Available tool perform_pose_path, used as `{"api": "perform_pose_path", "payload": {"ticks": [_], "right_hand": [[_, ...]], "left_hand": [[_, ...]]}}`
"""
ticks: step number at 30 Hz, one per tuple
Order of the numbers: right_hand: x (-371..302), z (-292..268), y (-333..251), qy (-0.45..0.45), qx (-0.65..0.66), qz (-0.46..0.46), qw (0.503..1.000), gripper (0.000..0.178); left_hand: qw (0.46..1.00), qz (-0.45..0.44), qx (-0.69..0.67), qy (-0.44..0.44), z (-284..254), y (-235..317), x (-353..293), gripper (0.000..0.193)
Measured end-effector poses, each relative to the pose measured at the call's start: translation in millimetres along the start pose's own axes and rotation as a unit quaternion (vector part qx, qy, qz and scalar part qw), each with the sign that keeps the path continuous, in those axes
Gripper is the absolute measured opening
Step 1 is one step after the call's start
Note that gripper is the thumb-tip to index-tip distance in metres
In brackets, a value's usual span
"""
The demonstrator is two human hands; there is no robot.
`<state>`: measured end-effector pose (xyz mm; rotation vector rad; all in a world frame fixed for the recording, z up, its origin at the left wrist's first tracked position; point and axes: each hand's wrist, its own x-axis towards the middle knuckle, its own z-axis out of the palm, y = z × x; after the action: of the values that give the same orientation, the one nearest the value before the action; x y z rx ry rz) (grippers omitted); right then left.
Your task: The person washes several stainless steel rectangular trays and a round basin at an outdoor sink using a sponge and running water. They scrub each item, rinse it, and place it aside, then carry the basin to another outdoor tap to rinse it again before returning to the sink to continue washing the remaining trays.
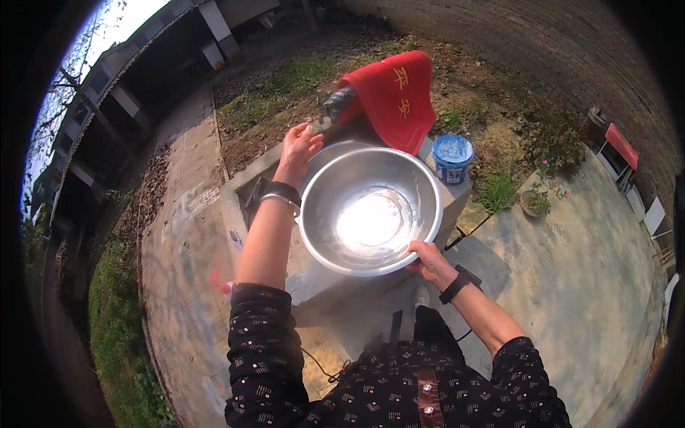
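A wide, shiny metal basin [335,228] is tilted in front of me, and sunlight glares off its bottom. My right hand [429,262] grips its near right rim, thumb on top and fingers under the edge. Past the basin's far left side, my left hand [300,148] is raised with loosely bent fingers and nothing visible in it. Close to those fingertips is a dark, partly hidden object [338,103] beside a red mat [399,100] with yellow markings, which hangs over something. Behind the basin shows the rim of another round metal vessel [330,151].
Under the basin is a concrete ledge or sink [321,292]. A blue bucket [452,158] stands on its right corner. Further right are a potted plant [534,202] and a red-topped stool-like object [622,145]. A brick wall [556,50] rises behind a garden bed.
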<state>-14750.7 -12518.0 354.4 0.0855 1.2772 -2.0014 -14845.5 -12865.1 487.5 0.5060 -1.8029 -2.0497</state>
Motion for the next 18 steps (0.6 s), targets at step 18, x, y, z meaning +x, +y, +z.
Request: {"api": "perform_pose_path", "payload": {"ticks": [18], "right_hand": [[260.9, -2.8, -47.9, -0.012, -0.054, 0.097, 0.994, 0.044]], "left_hand": [[0.782, 0.040, 0.606, 0.138, 12.9, -55.4, 295.8, 0.036]]}}
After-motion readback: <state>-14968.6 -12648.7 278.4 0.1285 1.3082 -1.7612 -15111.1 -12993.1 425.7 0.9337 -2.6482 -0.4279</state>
